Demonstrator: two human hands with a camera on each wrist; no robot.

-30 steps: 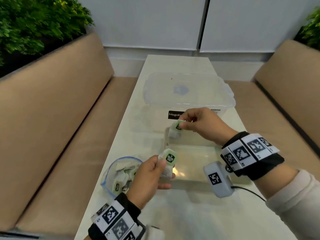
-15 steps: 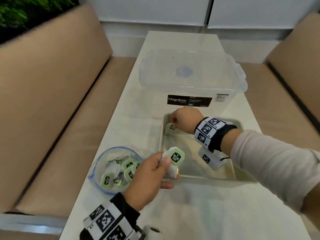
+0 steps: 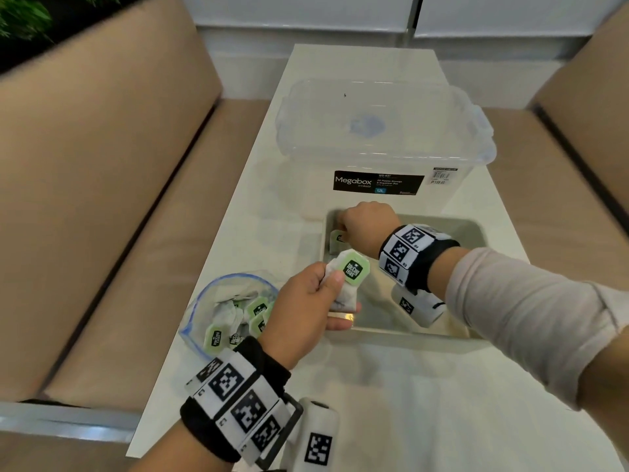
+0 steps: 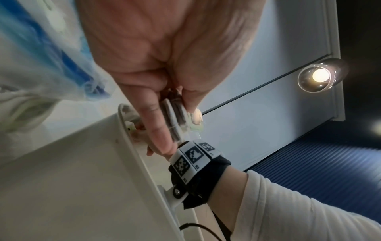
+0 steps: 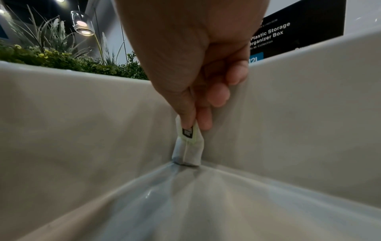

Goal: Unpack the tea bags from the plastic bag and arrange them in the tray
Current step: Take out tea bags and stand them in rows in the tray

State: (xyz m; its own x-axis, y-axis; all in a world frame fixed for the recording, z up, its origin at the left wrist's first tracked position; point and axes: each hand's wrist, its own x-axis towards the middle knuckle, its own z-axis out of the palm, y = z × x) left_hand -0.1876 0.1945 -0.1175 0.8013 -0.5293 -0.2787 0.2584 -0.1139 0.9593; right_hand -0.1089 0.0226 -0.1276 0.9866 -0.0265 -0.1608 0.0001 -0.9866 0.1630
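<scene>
My right hand (image 3: 366, 226) reaches into the far left corner of the grey tray (image 3: 473, 229) and pinches a tea bag (image 5: 188, 146) between thumb and forefinger; the bag stands upright, its bottom touching the tray floor in that corner. My left hand (image 3: 306, 301) hovers at the tray's near left edge and holds a stack of tea bags (image 3: 350, 277) with a green label on top. In the left wrist view those tea bags (image 4: 175, 120) sit pinched between thumb and fingers. The open plastic bag (image 3: 231, 311) lies left of the tray with several tea bags inside.
A clear lidded Megabox storage box (image 3: 384, 141) stands directly behind the tray on the narrow white table (image 3: 374, 403). Tan bench seats (image 3: 102, 199) flank the table on both sides. Green plants (image 5: 62, 60) grow beyond the left bench.
My right hand has carried its tea bag from above the tray down into the far left corner. The left hand stays near the tray's near left edge with its tea bags.
</scene>
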